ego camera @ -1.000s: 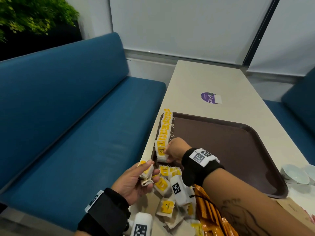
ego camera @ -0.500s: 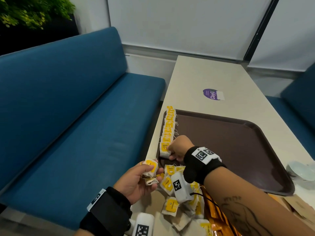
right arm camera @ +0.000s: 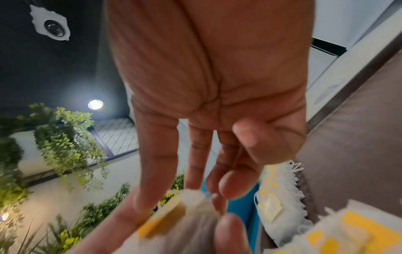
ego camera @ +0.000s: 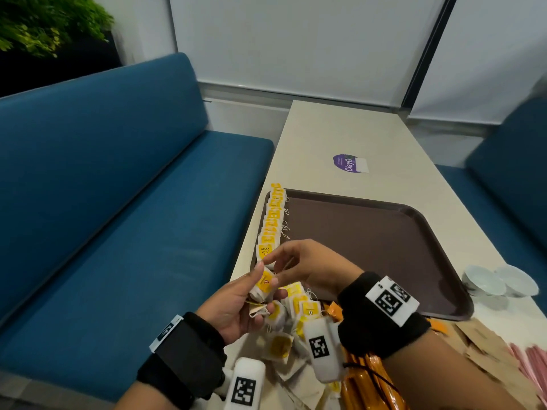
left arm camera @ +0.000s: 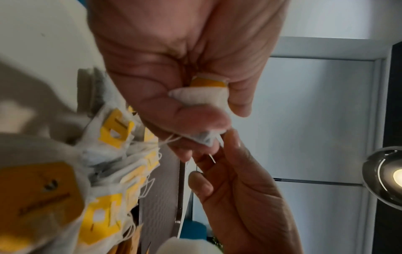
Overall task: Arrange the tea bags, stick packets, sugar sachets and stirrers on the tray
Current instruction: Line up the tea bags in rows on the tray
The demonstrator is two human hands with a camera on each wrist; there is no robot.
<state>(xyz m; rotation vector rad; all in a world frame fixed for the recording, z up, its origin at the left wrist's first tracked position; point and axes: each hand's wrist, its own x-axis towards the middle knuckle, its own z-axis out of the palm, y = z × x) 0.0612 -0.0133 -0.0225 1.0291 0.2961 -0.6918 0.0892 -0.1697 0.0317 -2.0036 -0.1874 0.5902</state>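
You have a dark brown tray (ego camera: pixel 384 247) on a cream table (ego camera: pixel 340 137). At the tray's nine o'clock edge runs a row of white tea bags (ego camera: pixel 272 223) with yellow tags. At six o'clock lie orange stick packets (ego camera: pixel 364 377), with tan sachets (ego camera: pixel 485 344) and pink stirrers (ego camera: pixel 532 362) at five. Black wristbands (ego camera: pixel 381 318) carry white black-patterned markers. The bench (ego camera: pixel 103 202) is blue, and the table sticker (ego camera: pixel 346 163) purple.

sticker (ego camera: pixel 350 164): "clayg" | nearest row tea bag (ego camera: pixel 264 251): "relax"
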